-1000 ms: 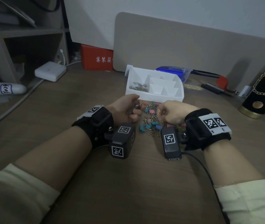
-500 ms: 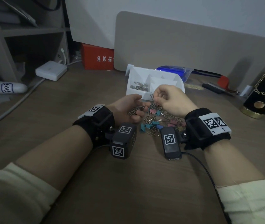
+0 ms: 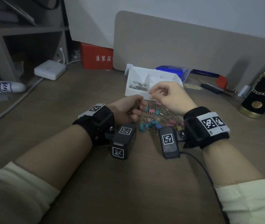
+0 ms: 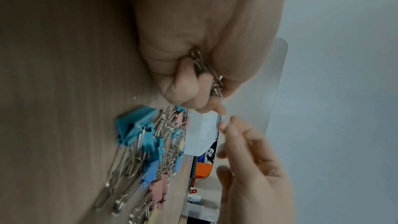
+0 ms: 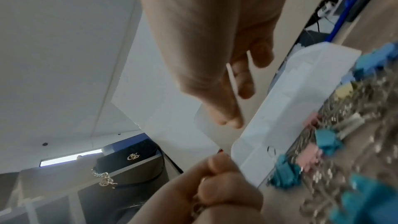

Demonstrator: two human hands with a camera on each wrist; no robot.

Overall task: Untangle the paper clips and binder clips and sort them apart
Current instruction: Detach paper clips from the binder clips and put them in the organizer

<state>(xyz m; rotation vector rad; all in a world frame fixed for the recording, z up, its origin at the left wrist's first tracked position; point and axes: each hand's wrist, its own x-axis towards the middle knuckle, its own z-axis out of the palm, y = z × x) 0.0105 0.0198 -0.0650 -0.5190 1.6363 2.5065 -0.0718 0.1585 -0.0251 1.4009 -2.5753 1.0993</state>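
Bench point(image 3: 80, 101): wood-grain surface, matt brown.
Paper clips point(image 3: 139, 86): bare metal wire, bright and glossy.
Binder clips point(image 3: 151, 124): painted bodies in teal, pink, blue and yellow, with shiny metal wire handles.
Organiser tray point(image 3: 132, 92): white plastic, smooth.
Wrist bands point(image 3: 99, 122): black cloth, matt.
Sleeves point(image 3: 18, 189): cream cloth, soft.

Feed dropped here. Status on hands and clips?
Left hand grips paper clips. Right hand over white tray, grip unclear. Mixed pile on desk. Nothing blocking.
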